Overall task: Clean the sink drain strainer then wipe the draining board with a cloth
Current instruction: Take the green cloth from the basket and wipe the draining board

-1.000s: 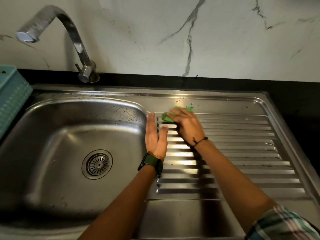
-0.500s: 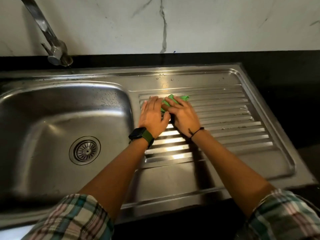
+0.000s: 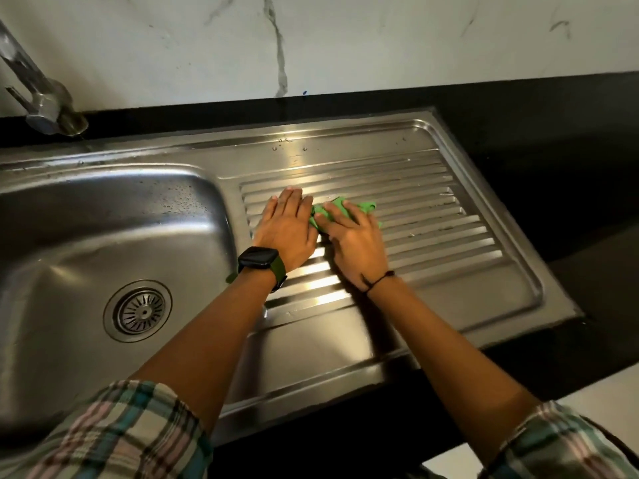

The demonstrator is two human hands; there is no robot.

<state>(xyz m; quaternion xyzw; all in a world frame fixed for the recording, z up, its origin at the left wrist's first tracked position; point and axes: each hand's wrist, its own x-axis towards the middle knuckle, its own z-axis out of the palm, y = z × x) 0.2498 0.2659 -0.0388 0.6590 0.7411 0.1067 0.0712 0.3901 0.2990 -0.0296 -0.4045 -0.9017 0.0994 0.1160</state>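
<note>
One white marble wall (image 3: 345, 39) with grey veins rises behind the sink unit, and one strip of black counter (image 3: 553, 140) runs between the two. The steel sink unit is a single piece: one basin (image 3: 86, 236) at its left and one ribbed draining board (image 3: 449, 243) at its right. No brand, label or writing can be read anywhere on the unit or the wall.

Two bare forearms reach onto the draining board, each ending near the camera in one rolled plaid sleeve (image 3: 114, 433). The left hand (image 3: 287, 229) lies flat on the ribs at the board's left end, just beside the basin, fingers straight and close together, gripping nothing. The right hand (image 3: 356, 243) lies just to its right, fingers spread and pressing down on one green cloth (image 3: 366, 206), which is bunched under the fingertips on the upper ribs of the board; the cloth is pinned by flat fingers rather than clenched.

One tap (image 3: 45, 108) stands at the back left corner of the unit. One round drain strainer (image 3: 138, 311) sits seated in the basin floor, well apart from both hands. One dark watch (image 3: 258, 259) on a green strap wraps the left wrist; its face shows nothing legible. One thin black cord (image 3: 378, 281) circles the right wrist. A few water drops (image 3: 283, 141) dot the flat rim behind the ribs.
</note>
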